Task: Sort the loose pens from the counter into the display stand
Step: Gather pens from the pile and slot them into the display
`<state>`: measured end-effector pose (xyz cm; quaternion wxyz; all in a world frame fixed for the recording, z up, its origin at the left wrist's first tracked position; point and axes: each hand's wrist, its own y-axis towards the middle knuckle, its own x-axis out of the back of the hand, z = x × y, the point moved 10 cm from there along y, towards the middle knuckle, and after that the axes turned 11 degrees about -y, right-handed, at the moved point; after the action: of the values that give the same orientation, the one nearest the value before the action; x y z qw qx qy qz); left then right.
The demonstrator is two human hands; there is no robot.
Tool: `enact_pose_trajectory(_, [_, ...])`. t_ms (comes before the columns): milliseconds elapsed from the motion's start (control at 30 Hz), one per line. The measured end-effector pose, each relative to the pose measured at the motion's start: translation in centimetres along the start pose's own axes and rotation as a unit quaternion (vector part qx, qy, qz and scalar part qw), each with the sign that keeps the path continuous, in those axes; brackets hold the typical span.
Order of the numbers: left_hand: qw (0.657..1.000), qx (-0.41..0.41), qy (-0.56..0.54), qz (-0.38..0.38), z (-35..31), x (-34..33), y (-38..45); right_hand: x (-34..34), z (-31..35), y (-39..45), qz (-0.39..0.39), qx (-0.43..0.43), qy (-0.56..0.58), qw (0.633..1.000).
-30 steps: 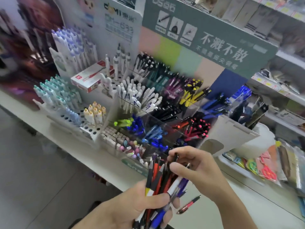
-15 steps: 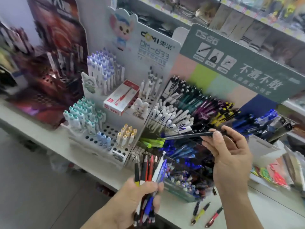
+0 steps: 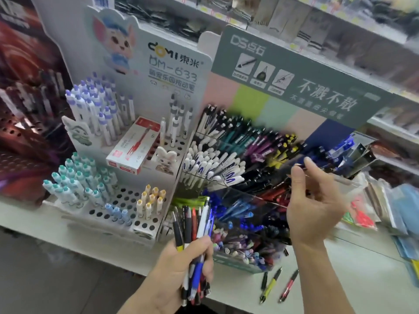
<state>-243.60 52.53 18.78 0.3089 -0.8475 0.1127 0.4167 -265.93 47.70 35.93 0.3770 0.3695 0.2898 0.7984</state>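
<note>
Blur over right hand pinch; grip contents indistinct.

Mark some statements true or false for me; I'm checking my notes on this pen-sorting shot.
1. The left hand grips a bundle of pens. True.
2. The counter has no pens left on it. False: a few loose pens lie by the display stand.
3. The right hand is raised over the stand. True.
4. The red-and-white box lies flat on the counter. False: it leans in the white peg rack.
</note>
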Motion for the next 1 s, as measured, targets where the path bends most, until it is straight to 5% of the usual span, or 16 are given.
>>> enact_pose_trajectory(333, [0.999,0.009,-0.016,-0.027,0.2,-3.1,4.0,-7.7,-3.4,-4.8,0.25,0.038,-0.142,0.957])
enact_pose_trajectory(667, [0.999,0.004,0.024,-0.022,-0.5,-4.0,4.5,-8.0,-2.9,-2.7,0.197,-0.047,-0.027,0.979])
enact_pose_trajectory(767, [0.997,0.021,0.075,0.015,-1.5,-4.2,4.4,-6.0,-2.4,-2.2,0.153,-0.139,0.037,0.978])
enact_pose_trajectory(867, [0.992,0.045,0.111,0.05,-2.3,-4.0,4.2,-3.8,-0.3,-2.9,0.15,-0.142,0.047,0.977])
enact_pose_trajectory(1000, [0.985,0.072,0.14,0.069,-3.2,-3.9,3.7,-6.5,0.4,-7.3,0.321,-0.296,0.157,0.886])
